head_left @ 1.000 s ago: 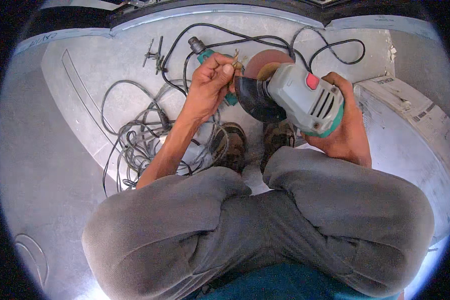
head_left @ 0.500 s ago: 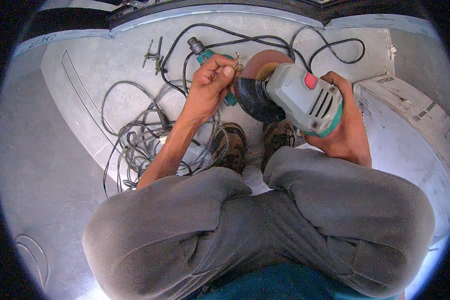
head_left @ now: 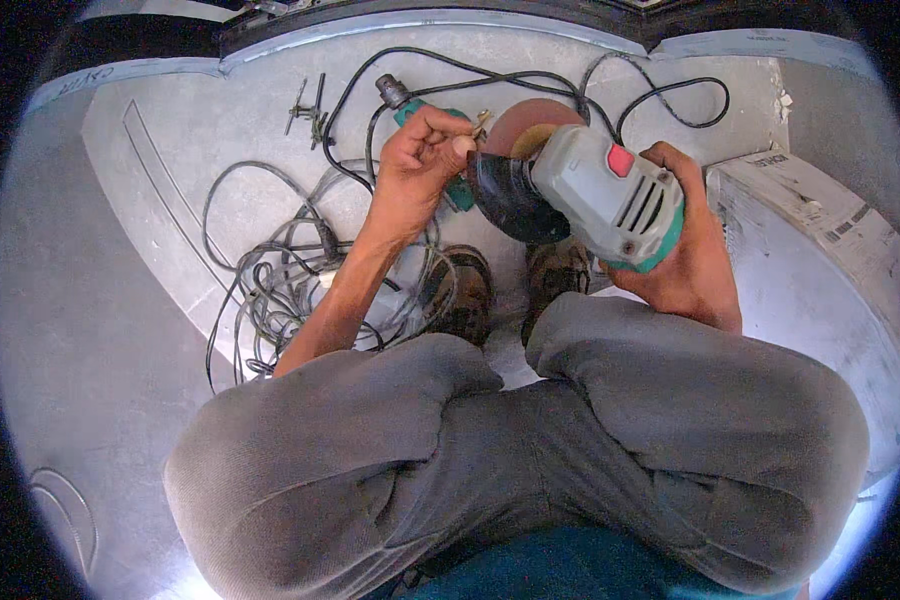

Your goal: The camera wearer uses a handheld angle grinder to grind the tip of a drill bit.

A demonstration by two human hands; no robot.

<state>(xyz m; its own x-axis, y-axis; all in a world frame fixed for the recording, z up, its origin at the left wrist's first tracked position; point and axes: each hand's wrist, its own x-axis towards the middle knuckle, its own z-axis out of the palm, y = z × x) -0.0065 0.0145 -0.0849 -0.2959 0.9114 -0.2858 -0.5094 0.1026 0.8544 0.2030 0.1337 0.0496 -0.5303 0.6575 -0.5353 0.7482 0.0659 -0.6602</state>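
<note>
My right hand is wrapped round a grey and green angle grinder with a red button. Its reddish-brown disc faces away from me, and a black guard covers the near part. My left hand is closed, pinching a small brass-coloured metal piece between thumb and fingertips. The piece is close to the disc's left edge; whether they touch I cannot tell. Behind my left hand lies a green power drill with a metal chuck, its body partly hidden by the hand.
Black cable loops across the floor beyond the tools. Tangled cords lie left of my shoes. Several thin metal pieces lie at the far left. A large white wrapped box stands on the right.
My left fingers have shifted slightly, and the small metal piece has tilted and moved a little to the right. The grinder is almost in the same place.
</note>
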